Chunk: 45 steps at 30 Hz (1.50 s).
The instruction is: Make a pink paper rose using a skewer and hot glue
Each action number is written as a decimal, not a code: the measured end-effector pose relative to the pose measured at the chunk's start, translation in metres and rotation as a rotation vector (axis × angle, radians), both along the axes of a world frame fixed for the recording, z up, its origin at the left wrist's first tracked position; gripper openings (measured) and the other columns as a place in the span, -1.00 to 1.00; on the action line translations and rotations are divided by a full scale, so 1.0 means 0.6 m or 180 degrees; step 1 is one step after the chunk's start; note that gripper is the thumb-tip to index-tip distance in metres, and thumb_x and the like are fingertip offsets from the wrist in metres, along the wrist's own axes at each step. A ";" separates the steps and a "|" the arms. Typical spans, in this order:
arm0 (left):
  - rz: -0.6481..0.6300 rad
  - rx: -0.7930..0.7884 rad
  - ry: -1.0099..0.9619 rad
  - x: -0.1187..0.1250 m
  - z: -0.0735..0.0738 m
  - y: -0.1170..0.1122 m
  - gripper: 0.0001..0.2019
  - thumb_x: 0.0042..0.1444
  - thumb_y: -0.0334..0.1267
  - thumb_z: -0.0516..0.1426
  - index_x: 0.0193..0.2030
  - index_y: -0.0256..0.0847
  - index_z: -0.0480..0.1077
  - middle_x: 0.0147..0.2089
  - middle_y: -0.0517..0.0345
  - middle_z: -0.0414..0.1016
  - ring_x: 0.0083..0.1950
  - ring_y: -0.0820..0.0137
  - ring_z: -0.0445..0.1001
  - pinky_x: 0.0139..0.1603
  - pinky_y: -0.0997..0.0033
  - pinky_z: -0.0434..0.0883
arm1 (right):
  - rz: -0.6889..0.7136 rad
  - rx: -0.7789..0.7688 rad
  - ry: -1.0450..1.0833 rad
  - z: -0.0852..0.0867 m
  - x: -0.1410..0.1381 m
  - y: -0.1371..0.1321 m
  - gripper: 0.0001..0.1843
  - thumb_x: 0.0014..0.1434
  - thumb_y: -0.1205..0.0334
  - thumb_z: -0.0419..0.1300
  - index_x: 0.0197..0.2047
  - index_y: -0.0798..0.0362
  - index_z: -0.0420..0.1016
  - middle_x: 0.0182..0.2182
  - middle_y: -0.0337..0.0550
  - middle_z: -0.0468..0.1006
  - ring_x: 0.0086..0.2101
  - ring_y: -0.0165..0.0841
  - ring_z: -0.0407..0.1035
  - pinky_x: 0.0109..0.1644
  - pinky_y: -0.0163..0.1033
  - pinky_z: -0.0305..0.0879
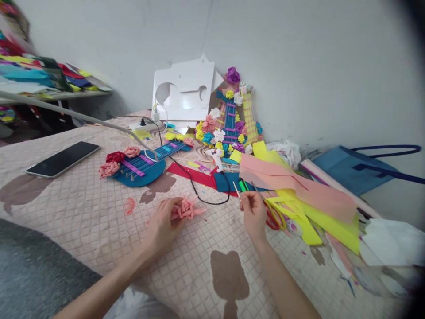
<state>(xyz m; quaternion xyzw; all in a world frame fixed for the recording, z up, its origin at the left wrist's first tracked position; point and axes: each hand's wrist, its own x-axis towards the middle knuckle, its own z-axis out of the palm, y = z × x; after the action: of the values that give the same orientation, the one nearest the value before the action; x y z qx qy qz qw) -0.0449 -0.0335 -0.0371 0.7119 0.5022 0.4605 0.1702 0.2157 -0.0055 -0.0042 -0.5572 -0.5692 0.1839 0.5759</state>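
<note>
The two hands are apart over the table (pixel 195 274), which has a quilted cloth on it. The left hand (pixel 168 218) has its thumb and fingers closed around a pink crepe-paper flower (pixel 186 208), whose ruffled petals and a pointed end stick out toward the right hand. The right hand (pixel 254 212) pinches a thin pale stick (pixel 236 189), its tip angled up and away from the fingers.

Beyond the left hand and a little to its left lies a blue guitar-shaped cutout (pixel 142 174), with purple and light-blue bars, strings, and red and pink paper flowers along one edge. A smartphone (pixel 63 158) lies farther out to the left of that hand. Ahead of the gap between the hands is a white glue gun (pixel 215 157); a black cord (pixel 212 203) loops toward them. A red strip (pixel 192 175) lies beyond the left hand. Just beside the right hand, to its right, are scissors (pixel 280 217) with yellow and red handles, a roll of tape (pixel 294 227), and overlapping pink sheets (pixel 299 184) and yellow sheets (pixel 338 226).
</note>
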 end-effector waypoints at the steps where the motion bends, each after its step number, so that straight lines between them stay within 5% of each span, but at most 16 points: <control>1: -0.0002 0.0001 0.0007 0.000 0.000 0.000 -0.69 0.05 -0.36 0.17 -0.04 -0.14 0.29 -0.10 0.07 0.43 -0.11 0.25 0.46 -0.12 0.17 0.44 | -0.0060 0.0034 -0.0015 0.001 0.004 0.001 -0.75 0.24 0.01 0.10 -0.31 0.03 0.32 -0.58 -0.35 0.30 -0.54 -0.44 0.22 -0.44 -0.31 0.18; 8: -0.0002 -0.0008 -0.0015 0.000 -0.004 0.001 -0.66 0.06 -0.37 0.17 0.00 -0.13 0.27 -0.08 0.07 0.43 -0.07 0.24 0.45 -0.09 0.15 0.44 | -0.0207 0.0107 -0.0124 -0.001 0.010 0.000 -0.69 0.26 0.01 0.05 -0.42 0.02 0.30 -0.61 -0.33 0.31 -0.55 -0.42 0.26 -0.43 -0.30 0.22; 13: -0.0028 0.0003 -0.0062 -0.001 0.002 -0.001 -0.68 0.05 -0.39 0.15 -0.03 -0.14 0.28 -0.09 0.06 0.42 -0.10 0.26 0.48 -0.10 0.17 0.46 | -0.0071 0.0069 -0.0261 -0.010 0.004 0.002 -0.79 0.21 0.10 0.13 -0.17 0.04 0.40 -0.30 -0.12 0.53 -0.34 -0.32 0.44 -0.23 -0.18 0.37; 21: -0.0006 0.0022 -0.0061 0.001 0.004 0.000 -0.70 0.05 -0.38 0.17 -0.06 -0.13 0.29 -0.10 0.06 0.44 -0.13 0.26 0.48 -0.13 0.17 0.46 | -0.0260 0.0614 -0.0907 -0.007 0.027 0.014 -0.74 0.16 0.19 0.16 -0.07 0.01 0.37 -0.06 -0.02 0.41 -0.08 -0.22 0.36 -0.09 -0.06 0.39; 26: -0.0014 0.0014 -0.0054 0.000 -0.002 0.001 -0.67 0.03 -0.39 0.16 -0.03 -0.13 0.29 -0.09 0.05 0.45 -0.13 0.26 0.48 -0.13 0.17 0.47 | -0.0286 0.0570 -0.0717 -0.011 0.042 0.017 -0.74 0.17 0.19 0.16 -0.06 0.02 0.34 -0.23 -0.12 0.42 -0.30 -0.33 0.40 -0.19 -0.12 0.41; 40: -0.0010 -0.0012 -0.0068 0.001 0.006 -0.002 -0.68 0.05 -0.41 0.14 -0.03 -0.13 0.28 -0.10 0.06 0.43 -0.14 0.28 0.48 -0.13 0.17 0.48 | -0.0876 0.0618 -0.1066 0.009 0.065 0.014 -0.70 0.15 0.18 0.17 -0.05 0.06 0.35 -0.22 -0.08 0.43 -0.28 -0.30 0.34 -0.15 -0.13 0.33; 45: -0.0001 0.0005 -0.0053 0.001 0.010 -0.002 -0.67 0.03 -0.41 0.14 -0.04 -0.15 0.28 -0.12 0.07 0.44 -0.15 0.28 0.48 -0.14 0.17 0.47 | -0.0641 0.0428 -0.1220 0.013 0.077 0.011 -0.83 0.19 0.13 0.13 -0.30 0.06 0.41 -0.40 -0.18 0.43 -0.37 -0.32 0.35 -0.27 -0.21 0.29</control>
<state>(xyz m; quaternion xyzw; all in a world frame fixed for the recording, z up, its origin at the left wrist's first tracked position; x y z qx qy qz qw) -0.0442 -0.0345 -0.0314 0.7082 0.5003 0.4668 0.1740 0.2620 0.0010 0.0036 -0.5963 -0.6208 -0.0221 0.5085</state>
